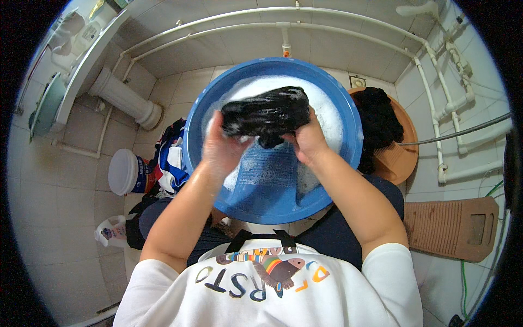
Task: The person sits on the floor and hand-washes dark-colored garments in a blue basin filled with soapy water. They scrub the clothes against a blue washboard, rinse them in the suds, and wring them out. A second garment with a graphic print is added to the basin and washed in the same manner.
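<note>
A wet black garment [265, 112], bunched up, is held between my hands over a round blue plastic basin [261, 214]. My left hand [220, 143], somewhat blurred, is at the garment's left end, with its thumb up against the cloth. My right hand [308, 137] grips the right end, its fingers partly beneath the cloth. White suds [329, 106] cover much of the water in the basin. Below the garment, a ribbed blue washboard surface [267, 167] slopes down into the suds.
An orange basin [408, 159] with dark cloth [378, 118] stands at the right, near a brown washboard [445, 229]. At the left are a lidded bucket [122, 171], colourful clothes [173, 159] and a plastic bottle [112, 231]. White pipes [229, 28] run along the walls.
</note>
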Demonstrator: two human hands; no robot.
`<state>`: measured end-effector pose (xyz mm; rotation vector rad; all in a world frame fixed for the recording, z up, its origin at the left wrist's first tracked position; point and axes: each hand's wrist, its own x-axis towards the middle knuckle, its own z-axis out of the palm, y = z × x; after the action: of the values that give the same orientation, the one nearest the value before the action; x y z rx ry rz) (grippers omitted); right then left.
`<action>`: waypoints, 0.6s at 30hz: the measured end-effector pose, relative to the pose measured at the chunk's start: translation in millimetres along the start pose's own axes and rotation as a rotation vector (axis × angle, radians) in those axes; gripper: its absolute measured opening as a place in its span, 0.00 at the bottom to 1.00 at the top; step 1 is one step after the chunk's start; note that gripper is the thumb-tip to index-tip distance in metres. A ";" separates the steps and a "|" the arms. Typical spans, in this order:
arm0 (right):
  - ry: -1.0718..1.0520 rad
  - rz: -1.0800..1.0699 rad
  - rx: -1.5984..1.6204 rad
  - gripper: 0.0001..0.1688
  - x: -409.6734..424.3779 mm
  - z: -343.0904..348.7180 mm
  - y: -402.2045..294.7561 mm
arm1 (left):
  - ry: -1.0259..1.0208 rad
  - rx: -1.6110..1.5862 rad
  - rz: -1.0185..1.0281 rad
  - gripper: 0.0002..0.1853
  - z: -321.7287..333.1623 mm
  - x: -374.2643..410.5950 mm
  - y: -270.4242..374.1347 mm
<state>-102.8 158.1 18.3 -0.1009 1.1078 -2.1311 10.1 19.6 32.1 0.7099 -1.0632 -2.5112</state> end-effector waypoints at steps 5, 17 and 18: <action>-0.275 0.199 0.355 0.27 -18.3 -6.5 28.8 | -0.207 -0.284 -0.287 0.42 -26.4 13.5 -33.4; -0.116 0.034 -0.998 0.31 4.4 -84.6 20.9 | -0.149 1.394 0.026 0.39 -82.9 42.9 -15.5; -0.048 -0.002 -1.052 0.31 10.5 -73.5 33.8 | -0.070 1.225 -0.145 0.40 -79.3 49.0 -16.7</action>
<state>-119.0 189.2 -55.4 -0.6209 2.0654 -1.3233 12.2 -37.8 -43.2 0.9680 -2.6461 -1.7336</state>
